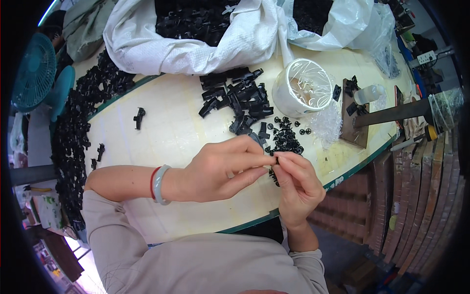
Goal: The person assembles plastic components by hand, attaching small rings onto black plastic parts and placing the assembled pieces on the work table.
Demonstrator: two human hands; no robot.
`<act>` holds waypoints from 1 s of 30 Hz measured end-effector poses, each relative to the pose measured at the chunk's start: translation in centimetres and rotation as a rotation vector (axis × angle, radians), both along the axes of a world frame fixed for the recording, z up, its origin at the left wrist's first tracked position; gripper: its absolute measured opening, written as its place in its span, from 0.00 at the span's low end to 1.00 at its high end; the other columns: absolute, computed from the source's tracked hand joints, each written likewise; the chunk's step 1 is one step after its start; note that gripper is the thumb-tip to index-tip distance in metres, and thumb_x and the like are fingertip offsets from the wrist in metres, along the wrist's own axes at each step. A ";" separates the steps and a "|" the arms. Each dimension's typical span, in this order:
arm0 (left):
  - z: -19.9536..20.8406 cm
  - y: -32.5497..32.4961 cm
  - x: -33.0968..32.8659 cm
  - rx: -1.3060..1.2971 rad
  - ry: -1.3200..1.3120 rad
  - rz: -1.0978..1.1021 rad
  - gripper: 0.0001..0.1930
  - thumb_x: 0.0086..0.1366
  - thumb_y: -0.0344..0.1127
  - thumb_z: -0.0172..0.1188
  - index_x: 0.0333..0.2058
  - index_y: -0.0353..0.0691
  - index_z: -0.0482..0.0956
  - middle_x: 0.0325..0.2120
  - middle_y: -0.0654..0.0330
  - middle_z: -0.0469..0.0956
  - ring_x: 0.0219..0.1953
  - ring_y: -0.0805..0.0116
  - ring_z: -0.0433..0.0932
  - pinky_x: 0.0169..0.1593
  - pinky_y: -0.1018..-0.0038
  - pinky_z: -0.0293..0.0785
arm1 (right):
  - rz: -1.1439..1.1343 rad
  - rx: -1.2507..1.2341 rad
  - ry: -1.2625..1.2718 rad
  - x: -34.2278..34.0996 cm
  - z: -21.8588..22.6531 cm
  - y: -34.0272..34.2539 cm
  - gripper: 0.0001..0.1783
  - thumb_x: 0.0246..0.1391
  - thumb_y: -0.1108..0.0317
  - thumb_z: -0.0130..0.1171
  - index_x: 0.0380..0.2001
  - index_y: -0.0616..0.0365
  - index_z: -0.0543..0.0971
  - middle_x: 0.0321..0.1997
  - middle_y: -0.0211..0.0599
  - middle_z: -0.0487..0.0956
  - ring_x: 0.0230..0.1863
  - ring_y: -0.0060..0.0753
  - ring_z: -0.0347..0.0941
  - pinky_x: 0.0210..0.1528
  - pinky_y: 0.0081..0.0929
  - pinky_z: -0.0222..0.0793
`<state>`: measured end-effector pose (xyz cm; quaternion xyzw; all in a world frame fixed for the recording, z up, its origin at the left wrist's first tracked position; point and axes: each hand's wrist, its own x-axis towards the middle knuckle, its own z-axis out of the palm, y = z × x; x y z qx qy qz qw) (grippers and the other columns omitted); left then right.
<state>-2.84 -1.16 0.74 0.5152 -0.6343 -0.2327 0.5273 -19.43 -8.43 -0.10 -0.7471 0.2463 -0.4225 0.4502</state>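
My left hand (pixel 230 166) and my right hand (pixel 299 186) meet fingertip to fingertip over the near part of the table. Between the right thumb and forefinger is a small black part (pixel 277 159), mostly hidden by the fingers. The left fingers are pinched together against it; what they grip is too small to make out. Just beyond the hands lies a pile of small round black plastic pieces (pixel 286 139). To its left, a heap of longer black plastic parts (pixel 240 100) spreads over the tabletop.
White sacks (pixel 191 61) of black parts stand at the back. A plastic-wrapped white tub (pixel 289 95) sits beside clear plastic bits (pixel 327 125). At right is a metal fixture (pixel 353 130). Many black parts (pixel 73 132) line the left edge, near a teal fan (pixel 36 73).
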 end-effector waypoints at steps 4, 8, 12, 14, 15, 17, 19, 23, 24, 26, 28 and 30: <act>1.2 -0.1 0.8 0.411 0.395 -0.132 0.10 0.61 0.29 0.60 0.41 0.34 0.80 0.31 0.61 0.77 0.30 0.80 0.75 0.29 0.82 0.72 | 0.017 -0.260 0.027 0.3 -0.1 -0.6 0.15 0.44 0.85 0.62 0.39 0.68 0.77 0.36 0.47 0.80 0.36 0.38 0.79 0.38 0.26 0.75; 1.1 0.0 1.1 0.650 0.590 -0.108 0.09 0.62 0.32 0.60 0.38 0.34 0.79 0.27 0.64 0.77 0.24 0.83 0.73 0.25 0.86 0.68 | 0.004 -0.343 0.062 0.6 -0.1 -0.2 0.16 0.44 0.86 0.62 0.40 0.68 0.76 0.36 0.47 0.81 0.36 0.38 0.79 0.39 0.28 0.76; 1.4 0.1 1.2 0.766 0.611 -0.124 0.08 0.63 0.33 0.59 0.37 0.34 0.79 0.25 0.66 0.76 0.23 0.83 0.72 0.25 0.86 0.68 | 0.040 -0.353 0.060 0.6 -0.1 -0.1 0.15 0.42 0.84 0.64 0.38 0.67 0.78 0.35 0.46 0.81 0.35 0.35 0.79 0.38 0.25 0.76; 1.1 0.4 1.0 0.815 0.743 -0.183 0.09 0.64 0.34 0.58 0.36 0.34 0.79 0.23 0.68 0.76 0.22 0.84 0.71 0.25 0.86 0.68 | 0.086 -0.272 0.063 -0.1 -0.3 -0.2 0.15 0.42 0.84 0.64 0.37 0.66 0.79 0.35 0.46 0.81 0.34 0.34 0.79 0.37 0.23 0.76; 1.1 0.3 1.0 0.820 0.742 -0.184 0.09 0.64 0.34 0.58 0.36 0.34 0.79 0.23 0.68 0.76 0.22 0.84 0.71 0.25 0.86 0.68 | 0.131 -0.190 0.069 -0.4 -0.3 -0.4 0.15 0.41 0.84 0.65 0.36 0.65 0.79 0.35 0.45 0.81 0.33 0.33 0.78 0.35 0.22 0.75; 1.1 0.2 0.9 0.884 0.710 -0.193 0.09 0.65 0.35 0.57 0.36 0.34 0.79 0.23 0.68 0.76 0.22 0.84 0.71 0.25 0.85 0.69 | 0.141 -0.168 0.081 -0.6 -0.2 -0.5 0.14 0.40 0.85 0.65 0.35 0.64 0.80 0.34 0.45 0.80 0.32 0.32 0.78 0.34 0.21 0.75; 1.0 0.4 0.6 0.879 0.727 -0.192 0.10 0.65 0.37 0.57 0.36 0.34 0.79 0.21 0.67 0.75 0.21 0.84 0.70 0.24 0.85 0.68 | 0.147 -0.156 0.096 -0.9 0.3 -0.3 0.14 0.40 0.85 0.65 0.33 0.63 0.80 0.34 0.45 0.80 0.31 0.31 0.78 0.33 0.20 0.74; 1.2 0.0 1.0 0.863 0.512 -0.211 0.10 0.61 0.36 0.60 0.37 0.36 0.78 0.24 0.63 0.75 0.23 0.79 0.72 0.25 0.83 0.68 | 0.139 -0.190 0.134 -1.3 0.4 -0.7 0.14 0.38 0.86 0.64 0.33 0.66 0.80 0.34 0.46 0.80 0.31 0.34 0.78 0.32 0.22 0.74; 1.3 -0.3 1.3 0.865 0.512 -0.215 0.10 0.61 0.36 0.60 0.37 0.36 0.78 0.24 0.63 0.75 0.23 0.79 0.72 0.25 0.83 0.68 | 0.130 -0.236 0.130 -1.4 0.5 -1.0 0.15 0.38 0.86 0.64 0.33 0.67 0.79 0.33 0.46 0.80 0.30 0.36 0.78 0.31 0.23 0.74; 1.5 -1.2 2.1 0.047 -0.507 0.027 0.15 0.55 0.32 0.63 0.42 0.39 0.77 0.38 0.60 0.73 0.34 0.69 0.73 0.35 0.75 0.70 | 0.076 -0.277 0.139 -1.7 1.2 -2.0 0.15 0.37 0.86 0.65 0.33 0.66 0.79 0.33 0.46 0.80 0.30 0.35 0.77 0.31 0.23 0.74; 1.1 -2.0 2.7 -0.010 -0.665 0.020 0.16 0.53 0.33 0.62 0.43 0.40 0.76 0.42 0.58 0.70 0.39 0.64 0.71 0.39 0.72 0.68 | -0.042 -0.378 0.137 -1.7 1.6 -3.6 0.15 0.36 0.86 0.65 0.32 0.64 0.80 0.33 0.44 0.80 0.27 0.31 0.75 0.29 0.22 0.71; 0.2 -2.4 2.9 -0.063 -0.866 -0.010 0.16 0.52 0.36 0.61 0.41 0.41 0.76 0.48 0.57 0.67 0.47 0.60 0.66 0.48 0.67 0.64 | -0.062 -0.450 0.170 -1.4 2.4 -5.7 0.15 0.37 0.86 0.65 0.32 0.64 0.80 0.33 0.42 0.80 0.27 0.31 0.74 0.28 0.21 0.69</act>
